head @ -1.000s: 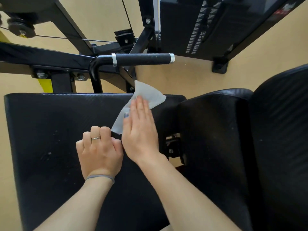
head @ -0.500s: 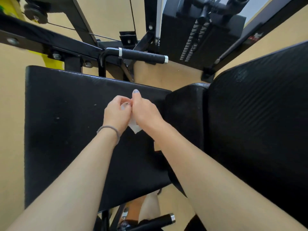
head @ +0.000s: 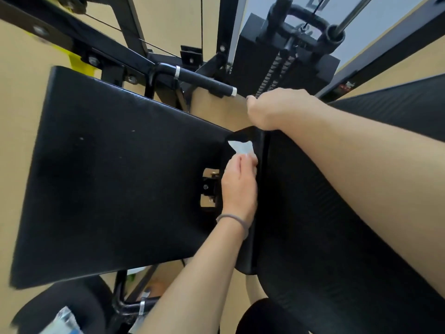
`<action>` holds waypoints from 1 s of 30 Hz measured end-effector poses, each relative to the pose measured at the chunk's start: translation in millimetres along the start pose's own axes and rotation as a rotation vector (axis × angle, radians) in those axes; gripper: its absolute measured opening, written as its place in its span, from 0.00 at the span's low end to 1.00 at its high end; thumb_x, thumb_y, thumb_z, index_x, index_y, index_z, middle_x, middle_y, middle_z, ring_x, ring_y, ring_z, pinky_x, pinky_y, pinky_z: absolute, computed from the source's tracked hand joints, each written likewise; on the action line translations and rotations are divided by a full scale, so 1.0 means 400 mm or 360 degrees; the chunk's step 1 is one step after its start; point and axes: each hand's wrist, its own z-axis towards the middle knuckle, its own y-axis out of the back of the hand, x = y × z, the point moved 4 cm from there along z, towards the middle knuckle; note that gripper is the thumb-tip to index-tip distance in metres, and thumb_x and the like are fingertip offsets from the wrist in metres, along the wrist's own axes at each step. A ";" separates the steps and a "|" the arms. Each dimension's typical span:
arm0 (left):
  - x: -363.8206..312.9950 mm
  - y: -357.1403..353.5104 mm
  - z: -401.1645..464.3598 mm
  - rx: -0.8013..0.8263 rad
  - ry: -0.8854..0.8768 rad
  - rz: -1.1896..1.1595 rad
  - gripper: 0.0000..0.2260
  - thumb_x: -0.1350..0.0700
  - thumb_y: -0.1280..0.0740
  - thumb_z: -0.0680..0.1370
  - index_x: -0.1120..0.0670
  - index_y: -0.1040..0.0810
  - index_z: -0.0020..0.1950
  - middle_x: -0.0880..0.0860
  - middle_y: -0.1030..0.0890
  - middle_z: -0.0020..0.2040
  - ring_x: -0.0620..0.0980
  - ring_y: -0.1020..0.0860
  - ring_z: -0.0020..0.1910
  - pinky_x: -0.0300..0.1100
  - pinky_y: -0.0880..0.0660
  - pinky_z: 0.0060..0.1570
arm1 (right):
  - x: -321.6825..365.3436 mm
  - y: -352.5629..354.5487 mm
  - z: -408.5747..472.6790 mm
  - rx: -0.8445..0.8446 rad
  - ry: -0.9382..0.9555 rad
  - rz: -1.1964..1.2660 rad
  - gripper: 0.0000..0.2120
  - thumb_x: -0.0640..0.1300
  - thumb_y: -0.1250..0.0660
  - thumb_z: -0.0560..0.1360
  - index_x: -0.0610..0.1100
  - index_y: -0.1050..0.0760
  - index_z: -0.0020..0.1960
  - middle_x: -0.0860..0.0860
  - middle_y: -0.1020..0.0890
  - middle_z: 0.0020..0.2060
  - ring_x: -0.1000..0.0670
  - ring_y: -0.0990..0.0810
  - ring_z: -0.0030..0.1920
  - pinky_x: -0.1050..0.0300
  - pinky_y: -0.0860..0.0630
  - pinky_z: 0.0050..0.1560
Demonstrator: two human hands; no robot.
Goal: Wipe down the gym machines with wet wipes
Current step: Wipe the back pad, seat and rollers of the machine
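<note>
The thin white wet wipe lies bunched against the narrow black padded cushion, between the broad black vinyl pad and the ribbed black backrest; the left hand pinches it in curled fingers; the right hand is bent over the backrest's top edge, fingers hidden, so I cannot tell their state; the wipe looks limp, light and damp, best bunched in the fingertips.

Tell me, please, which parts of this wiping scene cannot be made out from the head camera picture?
- Right hand: its fingers wrap over the backrest pad edge, hidden behind the hand itself.
- Wet wipe: mostly covered by the left hand; only a corner shows.
- Packet at the bottom edge: cut off and blurred.
- Red label on the frame: too small to read.
</note>
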 end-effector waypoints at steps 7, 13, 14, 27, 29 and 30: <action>-0.008 -0.032 0.038 0.0080 -0.0392 0.0355 0.02 0.55 0.41 0.83 0.51 0.31 0.56 0.49 0.25 0.50 0.45 0.27 0.48 0.41 0.29 0.48 | 0.023 -0.003 -0.037 -0.0126 0.0241 -0.0205 0.20 0.46 0.53 0.86 0.43 0.28 0.69 0.41 0.23 0.64 0.38 0.25 0.64 0.43 0.33 0.59; -0.005 -0.052 0.113 0.0116 -0.0584 0.0404 0.09 0.51 0.40 0.84 0.56 0.29 0.50 0.54 0.25 0.47 0.51 0.25 0.46 0.50 0.24 0.49 | 0.025 -0.002 -0.044 -0.0177 0.0254 -0.0232 0.20 0.46 0.53 0.86 0.42 0.28 0.68 0.41 0.23 0.62 0.37 0.24 0.62 0.45 0.31 0.58; 0.020 -0.037 0.095 0.0102 -0.0590 0.0427 0.10 0.52 0.41 0.84 0.57 0.30 0.47 0.54 0.27 0.45 0.50 0.27 0.43 0.48 0.26 0.46 | 0.027 -0.005 -0.046 -0.0182 0.0269 -0.0264 0.19 0.46 0.52 0.86 0.42 0.28 0.68 0.41 0.23 0.62 0.38 0.24 0.61 0.45 0.32 0.56; 0.052 -0.013 0.112 0.0078 -0.0337 0.0351 0.11 0.52 0.44 0.85 0.53 0.32 0.44 0.51 0.30 0.45 0.43 0.30 0.42 0.36 0.30 0.44 | 0.035 -0.014 -0.055 -0.0045 0.0331 -0.0536 0.21 0.48 0.54 0.87 0.42 0.31 0.73 0.40 0.26 0.67 0.37 0.27 0.66 0.46 0.32 0.55; 0.003 -0.047 0.173 0.0074 -0.0376 0.0351 0.10 0.52 0.44 0.85 0.56 0.29 0.50 0.54 0.27 0.49 0.48 0.28 0.46 0.42 0.28 0.46 | 0.033 -0.017 -0.058 -0.0050 0.0342 -0.0588 0.20 0.49 0.53 0.87 0.43 0.32 0.73 0.40 0.26 0.67 0.37 0.27 0.65 0.46 0.31 0.55; 0.015 -0.041 0.182 0.0068 -0.0367 0.0378 0.11 0.52 0.44 0.85 0.58 0.29 0.51 0.54 0.28 0.49 0.48 0.29 0.45 0.44 0.29 0.45 | 0.035 -0.018 -0.059 -0.0062 0.0357 -0.0614 0.20 0.48 0.53 0.87 0.43 0.32 0.73 0.40 0.25 0.66 0.37 0.27 0.65 0.46 0.31 0.54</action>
